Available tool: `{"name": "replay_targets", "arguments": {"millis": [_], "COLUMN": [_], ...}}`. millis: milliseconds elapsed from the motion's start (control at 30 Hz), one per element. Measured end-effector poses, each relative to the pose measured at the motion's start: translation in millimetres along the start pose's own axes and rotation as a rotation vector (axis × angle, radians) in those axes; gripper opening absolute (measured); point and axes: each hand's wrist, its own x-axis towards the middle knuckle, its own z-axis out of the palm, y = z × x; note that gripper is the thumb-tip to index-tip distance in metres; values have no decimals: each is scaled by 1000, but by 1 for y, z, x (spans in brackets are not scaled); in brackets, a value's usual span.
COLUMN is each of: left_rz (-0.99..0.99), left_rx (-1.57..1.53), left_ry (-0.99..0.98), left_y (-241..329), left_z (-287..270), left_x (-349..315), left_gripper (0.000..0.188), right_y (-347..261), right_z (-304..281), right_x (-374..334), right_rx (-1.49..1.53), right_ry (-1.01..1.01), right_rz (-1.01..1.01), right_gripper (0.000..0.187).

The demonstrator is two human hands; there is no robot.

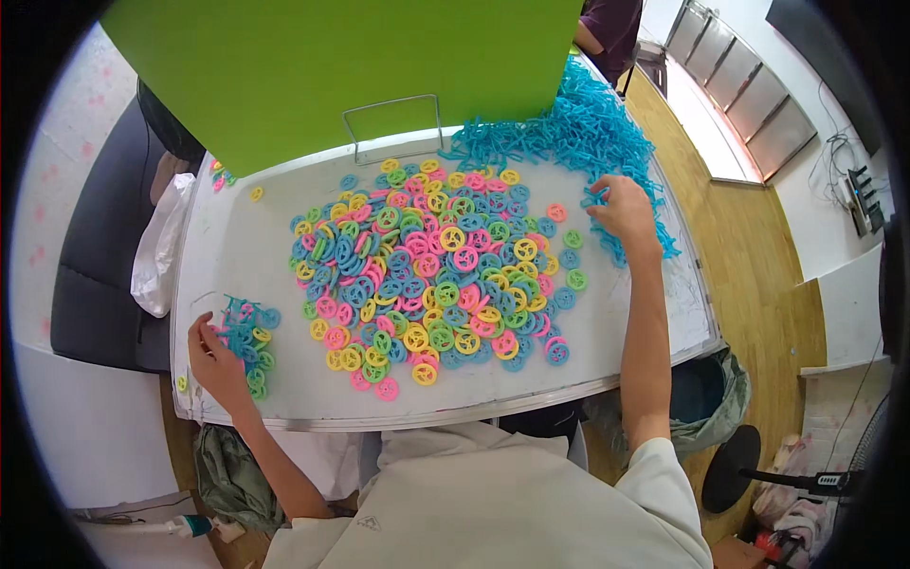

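Beige tee (493, 503) by table's (256, 261) near edge. L hand (218, 362), fingers bent, grip unclear, at small wheel-and-stick batch (248, 349), left edge; R hand (626, 212), fingers curled, pinch unclear, at teal sticks (592, 123), right edge. Prob. early: most spoked wheels (428, 266) loose mid-table.

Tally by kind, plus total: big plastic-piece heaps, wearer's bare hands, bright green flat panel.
Multicoloured plastic wheel heap: 1
Turquoise plastic stick heap: 1
Bare left hand and bare right hand: 2
Bright green flat panel: 1
Total: 5
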Motion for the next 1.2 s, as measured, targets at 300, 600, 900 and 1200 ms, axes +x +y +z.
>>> {"name": "replay_targets", "arguments": {"millis": [300, 600, 900, 1200], "left_rz": [360, 160, 421, 430], "left_rx": [521, 84, -599, -295], "left_ry": [309, 461, -293, -351], "left_y": [3, 6, 104, 94], "left_z": [18, 20, 35, 3], "left_x": [-5, -20, -83, -99], "left_gripper": [22, 26, 44, 37], "right_y": [-13, -22, -167, -229], "right_z": [10, 22, -36, -1], "right_x": [1, -1, -79, -134], "right_rx": [92, 237, 925, 1181], "right_ry": [-40, -32, -632, -962], "right_rz": [91, -189, -303, -348], "right_gripper": [29, 23, 17, 19]}}
